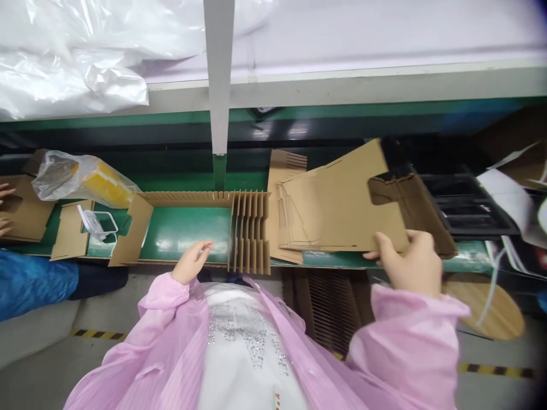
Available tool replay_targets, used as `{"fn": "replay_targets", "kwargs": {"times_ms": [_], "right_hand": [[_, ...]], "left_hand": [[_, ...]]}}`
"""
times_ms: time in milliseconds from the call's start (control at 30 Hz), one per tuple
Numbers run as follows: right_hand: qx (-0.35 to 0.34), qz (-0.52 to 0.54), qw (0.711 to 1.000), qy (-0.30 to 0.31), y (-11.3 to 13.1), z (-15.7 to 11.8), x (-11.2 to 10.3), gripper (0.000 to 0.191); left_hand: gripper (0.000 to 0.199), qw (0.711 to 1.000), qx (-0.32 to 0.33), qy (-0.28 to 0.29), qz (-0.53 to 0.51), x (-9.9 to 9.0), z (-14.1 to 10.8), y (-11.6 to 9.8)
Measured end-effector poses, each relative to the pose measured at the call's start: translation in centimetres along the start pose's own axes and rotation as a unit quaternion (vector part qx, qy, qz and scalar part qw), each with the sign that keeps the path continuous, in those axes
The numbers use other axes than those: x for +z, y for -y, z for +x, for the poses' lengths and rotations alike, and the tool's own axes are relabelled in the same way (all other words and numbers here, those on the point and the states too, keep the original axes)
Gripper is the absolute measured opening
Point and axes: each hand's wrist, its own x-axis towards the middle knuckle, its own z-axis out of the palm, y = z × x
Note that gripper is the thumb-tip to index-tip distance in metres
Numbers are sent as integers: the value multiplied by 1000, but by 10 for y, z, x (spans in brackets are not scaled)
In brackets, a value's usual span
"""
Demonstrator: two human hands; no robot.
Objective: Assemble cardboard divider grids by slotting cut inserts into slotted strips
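My right hand (412, 256) pinches the lower right corner of a flat brown cardboard sheet (342, 199) with a notch cut in its right side. Under and left of that sheet lie more cardboard pieces (288, 171), some with slots. My left hand (193, 262) holds nothing; its fingers are stretched out over the front edge of the green work surface (188, 228). Just right of it, several upright slotted cardboard dividers (250, 233) stand close together. A long slotted strip (183, 198) runs from them to an end piece (132, 230) on the left.
A small white fan (96, 222) and a plastic bag with yellow contents (106, 179) lie at left, near another person's hand (5, 210). Black trays (461, 199) sit at right. A grey post (220, 74) comes down in the middle. Below stands a wooden round stool (496, 310).
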Motion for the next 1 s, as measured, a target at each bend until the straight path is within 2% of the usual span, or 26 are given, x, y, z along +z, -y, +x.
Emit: {"fn": "replay_targets", "kwargs": {"times_ms": [33, 100, 167, 233, 333, 433, 567, 700, 800, 1000], "right_hand": [[14, 83, 996, -2, 7, -18, -3, 56], [35, 248, 968, -3, 26, -58, -1, 69], [25, 329, 944, -10, 51, -103, 9, 72], [16, 341, 940, -14, 76, -146, 26, 69], [11, 290, 957, -11, 104, -201, 54, 65], [-1, 191, 981, -35, 118, -238, 83, 64], [-52, 39, 992, -107, 126, -264, 117, 61], [-75, -52, 992, -85, 137, -274, 138, 54], [-69, -73, 992, -79, 144, -276, 143, 55], [-62, -78, 994, -51, 150, -270, 140, 58]], "left_hand": [[31, 1000, 8, 4, 12, -3, 4, 4], [32, 998, 31, 32, 43, -11, 11, 11], [32, 990, 59, 89, 87, -19, 17, 18], [34, 973, 83, 168, 138, -25, 21, 23], [44, 933, 110, 279, 198, -25, 21, 31], [49, 901, 126, 335, 243, -16, 17, 42], [43, 882, 135, 355, 280, -2, 17, 58], [44, 877, 146, 351, 294, 3, 21, 68], [46, 878, 154, 348, 292, 3, 22, 71], [47, 883, 155, 340, 283, 4, 20, 72]]}}
